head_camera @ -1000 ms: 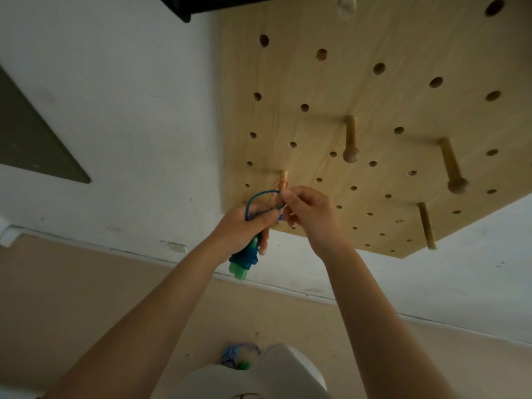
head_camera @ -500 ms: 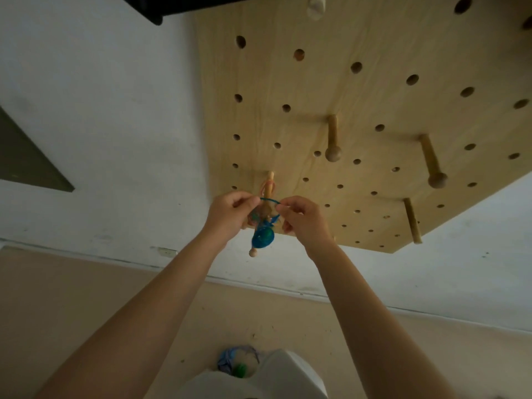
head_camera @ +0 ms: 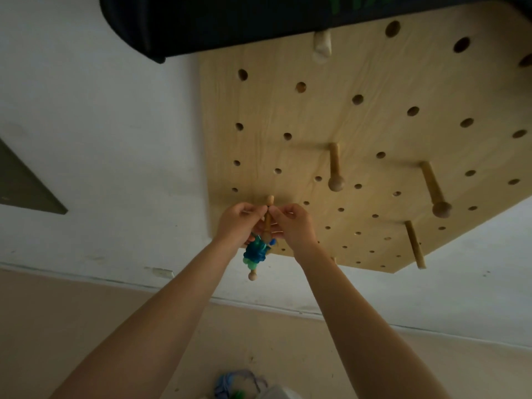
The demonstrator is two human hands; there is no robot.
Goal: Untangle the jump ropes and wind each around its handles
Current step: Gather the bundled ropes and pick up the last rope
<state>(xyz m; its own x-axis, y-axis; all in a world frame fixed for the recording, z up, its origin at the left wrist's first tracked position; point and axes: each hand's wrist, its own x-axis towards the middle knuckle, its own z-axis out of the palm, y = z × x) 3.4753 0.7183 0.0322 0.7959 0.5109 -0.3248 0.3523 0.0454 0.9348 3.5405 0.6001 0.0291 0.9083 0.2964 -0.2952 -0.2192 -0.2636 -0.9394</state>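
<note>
Apparently one wound blue jump rope (head_camera: 254, 251) is being hung on a pegboard peg (head_camera: 268, 214), left hand (head_camera: 239, 220) and right hand (head_camera: 290, 223) pinching its loop; another rope bundle (head_camera: 236, 383) waits below.

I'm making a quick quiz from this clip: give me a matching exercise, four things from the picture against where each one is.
Things:
1. wound blue jump rope
2. loose rope pile
3. round-tipped peg
4. dark object

Places:
A. along the top edge of the view, over the pegboard
B. on the floor at the bottom edge
C. hanging just below the two hands
D. sticking out of the board, right of the hands

Pairs: 1-C, 2-B, 3-D, 4-A
</note>
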